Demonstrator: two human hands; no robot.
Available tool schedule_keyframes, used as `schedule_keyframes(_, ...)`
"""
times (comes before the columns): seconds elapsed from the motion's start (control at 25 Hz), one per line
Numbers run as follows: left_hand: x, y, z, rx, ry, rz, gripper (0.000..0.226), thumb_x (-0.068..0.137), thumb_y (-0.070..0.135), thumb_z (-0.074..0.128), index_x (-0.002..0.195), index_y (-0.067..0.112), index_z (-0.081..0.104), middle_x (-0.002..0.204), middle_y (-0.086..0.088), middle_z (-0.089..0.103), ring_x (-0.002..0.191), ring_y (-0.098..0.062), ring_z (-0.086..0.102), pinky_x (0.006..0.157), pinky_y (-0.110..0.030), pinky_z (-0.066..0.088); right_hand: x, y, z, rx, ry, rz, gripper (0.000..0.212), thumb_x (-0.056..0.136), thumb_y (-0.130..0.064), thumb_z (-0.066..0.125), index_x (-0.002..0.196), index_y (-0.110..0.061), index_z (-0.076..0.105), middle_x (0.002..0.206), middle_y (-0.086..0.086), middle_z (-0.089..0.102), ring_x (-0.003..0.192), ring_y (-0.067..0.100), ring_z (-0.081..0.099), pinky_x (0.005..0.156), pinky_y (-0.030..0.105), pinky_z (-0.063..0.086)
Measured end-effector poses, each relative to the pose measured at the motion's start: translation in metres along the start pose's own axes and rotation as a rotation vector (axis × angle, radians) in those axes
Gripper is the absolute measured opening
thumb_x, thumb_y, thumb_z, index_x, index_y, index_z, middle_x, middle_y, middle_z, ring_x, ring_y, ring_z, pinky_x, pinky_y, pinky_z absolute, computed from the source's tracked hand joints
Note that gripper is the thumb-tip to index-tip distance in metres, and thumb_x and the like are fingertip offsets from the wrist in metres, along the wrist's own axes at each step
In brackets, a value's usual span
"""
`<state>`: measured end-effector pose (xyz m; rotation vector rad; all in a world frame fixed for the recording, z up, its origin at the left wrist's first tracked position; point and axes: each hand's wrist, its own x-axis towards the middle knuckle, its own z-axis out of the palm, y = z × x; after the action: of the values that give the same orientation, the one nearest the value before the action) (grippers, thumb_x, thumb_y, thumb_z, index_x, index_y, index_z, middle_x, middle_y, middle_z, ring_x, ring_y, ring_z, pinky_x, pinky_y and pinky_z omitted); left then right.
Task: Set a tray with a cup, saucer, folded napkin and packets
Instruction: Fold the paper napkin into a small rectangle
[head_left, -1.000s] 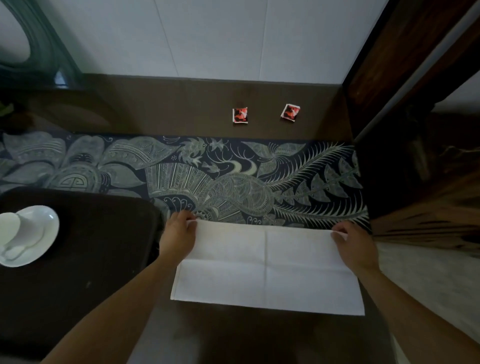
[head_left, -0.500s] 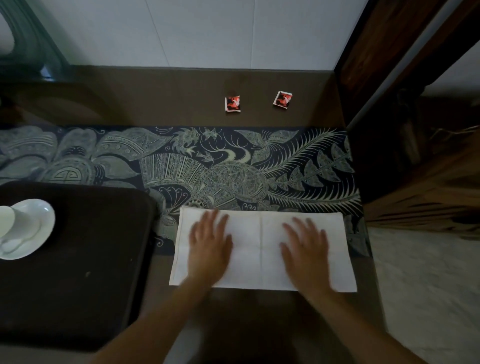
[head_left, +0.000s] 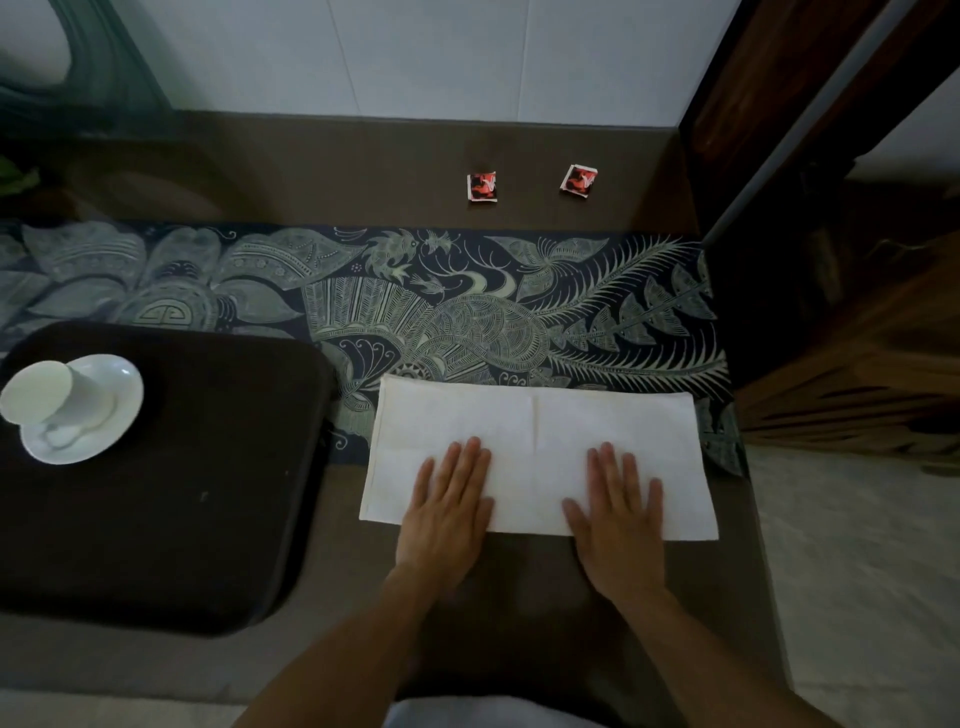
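Observation:
A white napkin (head_left: 540, 421), folded in half into a long strip, lies on the brown table in front of me. My left hand (head_left: 449, 506) presses flat on its near left part, fingers straight. My right hand (head_left: 618, 512) presses flat on its near right part. A dark tray (head_left: 218, 493) sits to the left. On the tray's far left stands a white saucer (head_left: 111, 415) with a white cup (head_left: 44, 389) lying tilted on it. Two small red packets (head_left: 483, 186) (head_left: 578, 179) lie on the table near the wall.
A dark patterned runner (head_left: 467, 301) crosses the table between napkin and packets. A dark wooden frame (head_left: 810, 104) rises at the right, with carved wood below it. A white wall stands behind the table. Pale floor shows at the right.
My hands folded the napkin's far half over toward me, then laid flat on it and slid back toward its near edge. The view shifted slightly.

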<state>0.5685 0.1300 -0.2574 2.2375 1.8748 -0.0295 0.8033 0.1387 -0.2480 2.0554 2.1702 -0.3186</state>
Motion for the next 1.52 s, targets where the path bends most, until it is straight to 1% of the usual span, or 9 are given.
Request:
schedule_keyframes(0.12,-0.01,-0.038,-0.007,0.011,0.03,-0.079,0.06,0.101,0.042,0.019,0.154,0.014,0.01,0.163,-0.004,0.004,0.149,-0.022,0.004,0.118,-0.046,0.011,-0.012,0.05,-0.004,0.043,-0.002,0.136,0.073,0.095,-0.06,0.001,0.153,-0.017,-0.01,0.162,0.007,-0.01,0.149,0.024,-0.01,0.12,0.051,0.009)
schedule_keyframes(0.4,-0.012,-0.054,-0.013,-0.016,-0.055,-0.156,0.069,0.097,0.056,0.01,0.155,0.019,-0.001,0.162,-0.008,-0.008,0.149,-0.025,-0.008,0.119,-0.04,-0.002,-0.016,0.064,-0.014,0.006,-0.097,0.122,0.077,0.087,-0.063,-0.011,0.148,-0.018,-0.024,0.158,0.004,-0.024,0.146,0.02,-0.02,0.12,0.043,-0.004)
schedule_keyframes(0.48,-0.008,-0.057,-0.022,-0.114,-0.054,-0.191,0.071,0.094,0.056,0.014,0.154,0.019,0.012,0.163,-0.008,0.005,0.149,-0.03,0.004,0.119,-0.044,0.009,-0.013,0.062,-0.021,0.006,-0.134,0.144,0.076,0.09,-0.063,-0.005,0.149,-0.018,-0.022,0.158,0.004,-0.024,0.146,0.02,-0.02,0.121,0.044,-0.004)
schedule_keyframes(0.6,0.0,-0.067,-0.046,-0.192,0.051,-0.438,0.06,0.093,0.043,0.045,0.145,0.017,0.035,0.148,-0.013,0.037,0.13,-0.037,0.035,0.103,-0.051,0.033,-0.011,0.05,-0.031,-0.008,-0.124,0.154,0.071,0.098,-0.052,0.017,0.151,-0.018,-0.015,0.161,0.006,-0.018,0.147,0.024,-0.016,0.121,0.044,0.0)
schedule_keyframes(0.8,0.024,-0.08,-0.076,-0.522,-0.095,-0.734,0.055,0.084,0.018,0.059,0.134,0.013,0.037,0.131,-0.016,0.04,0.105,-0.039,0.055,0.084,-0.042,0.046,-0.017,0.026,-0.036,0.058,-0.2,0.118,0.065,0.101,-0.041,0.027,0.153,-0.025,-0.009,0.162,0.003,-0.014,0.149,0.025,-0.009,0.12,0.042,0.008)
schedule_keyframes(1.04,0.047,-0.095,-0.071,-0.659,-0.237,-0.874,0.06,0.068,0.028,0.068,0.122,0.011,0.048,0.122,-0.012,0.058,0.11,-0.034,0.056,0.096,-0.046,0.047,-0.026,0.019,-0.035,0.057,-0.226,0.192,0.066,0.1,-0.044,0.029,0.154,-0.025,-0.004,0.163,0.003,-0.01,0.149,0.027,-0.005,0.119,0.044,0.012)
schedule_keyframes(1.24,0.053,-0.072,-0.069,-0.584,-0.206,-0.979,0.049,0.08,0.024,0.062,0.125,0.008,0.052,0.138,-0.016,0.037,0.122,-0.036,0.039,0.104,-0.045,0.036,-0.011,0.032,-0.042,0.083,-0.186,0.135,0.067,0.1,-0.041,0.032,0.154,-0.023,-0.004,0.163,0.005,-0.009,0.149,0.027,-0.006,0.121,0.043,0.012)
schedule_keyframes(1.4,0.051,-0.065,-0.073,-0.738,-0.073,-0.97,0.045,0.08,0.026,0.065,0.118,0.008,0.05,0.109,-0.01,0.055,0.101,-0.034,0.057,0.088,-0.04,0.046,0.001,0.051,-0.045,0.066,-0.158,0.093,0.067,0.1,-0.043,0.031,0.154,-0.021,-0.003,0.163,0.006,-0.008,0.149,0.027,-0.004,0.121,0.043,0.011)
schedule_keyframes(1.52,0.053,-0.07,-0.08,-0.927,-0.007,-1.024,0.041,0.082,0.028,0.068,0.111,0.0,0.06,0.097,-0.011,0.062,0.089,-0.032,0.06,0.08,-0.039,0.05,0.013,0.071,-0.045,0.051,-0.147,0.052,0.069,0.099,-0.047,0.028,0.153,-0.02,-0.006,0.162,0.005,-0.011,0.149,0.026,-0.006,0.121,0.045,0.012)
